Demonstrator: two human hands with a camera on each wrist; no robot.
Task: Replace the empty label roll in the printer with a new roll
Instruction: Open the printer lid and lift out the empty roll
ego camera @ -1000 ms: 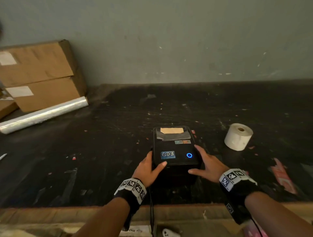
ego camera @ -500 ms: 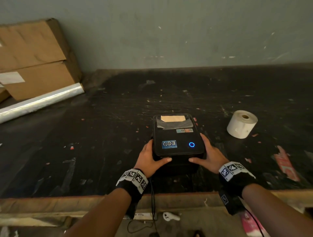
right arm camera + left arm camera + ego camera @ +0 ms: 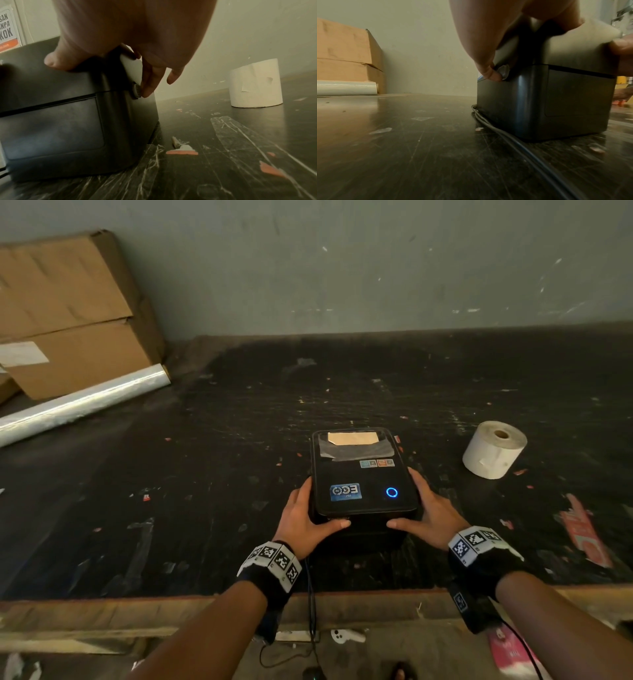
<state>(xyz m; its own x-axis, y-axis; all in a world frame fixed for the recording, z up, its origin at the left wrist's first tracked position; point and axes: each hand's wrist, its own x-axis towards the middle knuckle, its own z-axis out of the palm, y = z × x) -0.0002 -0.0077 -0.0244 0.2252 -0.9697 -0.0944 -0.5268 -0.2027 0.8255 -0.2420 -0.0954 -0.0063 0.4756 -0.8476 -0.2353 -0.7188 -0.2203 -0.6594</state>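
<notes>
A black label printer (image 3: 363,474) stands near the front of the dark table (image 3: 205,474), lid down, with a blue ring lit on top. My left hand (image 3: 303,517) grips its left front corner, thumb along the front edge. In the left wrist view a fingertip (image 3: 489,73) presses a round side button (image 3: 504,72). My right hand (image 3: 430,511) grips the right front corner the same way, and its fingertips (image 3: 147,92) are on the right side button (image 3: 136,90). A full white label roll (image 3: 493,448) stands on end to the right, apart from both hands.
Stacked cardboard boxes (image 3: 65,313) and a roll of clear film (image 3: 82,405) lie at the back left. The printer's cable (image 3: 522,148) runs off the wooden front edge (image 3: 137,611). A red paper scrap (image 3: 585,535) lies at the right. A wall closes the back.
Both hands have slid from the printer's top front corners down onto its sides, thumbs now on the front edge. The printer and the roll have stayed put; my head view shifted.
</notes>
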